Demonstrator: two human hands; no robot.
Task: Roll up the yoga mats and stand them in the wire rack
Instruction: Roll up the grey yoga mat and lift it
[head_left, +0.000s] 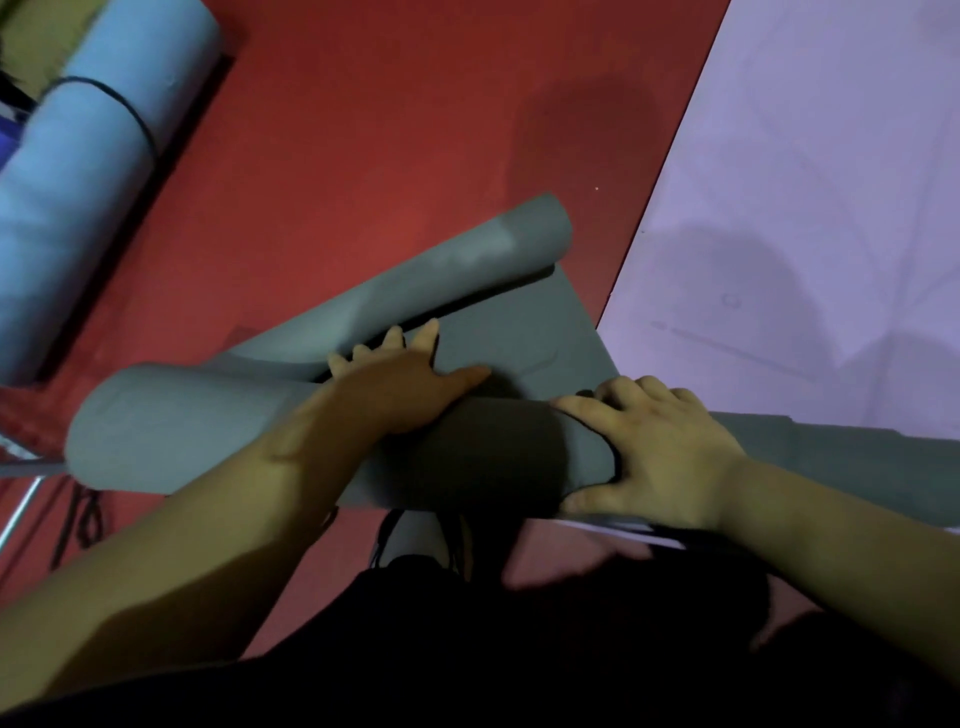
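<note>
Left hand presses, right hand grips mat; blue rolls beyond.

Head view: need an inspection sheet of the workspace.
Surface: red floor.
Job's things: grey mat, partly rolled, far end curled; blue rolled mats upper left, dark band round one; lilac mat flat, right.
Clutter: nothing seen.
Hands: left hand presses flat on grey mat; right hand grips its roll.
Cables: dark cord or strap, lower left.
Surroundings: metal bar; shoe.
</note>
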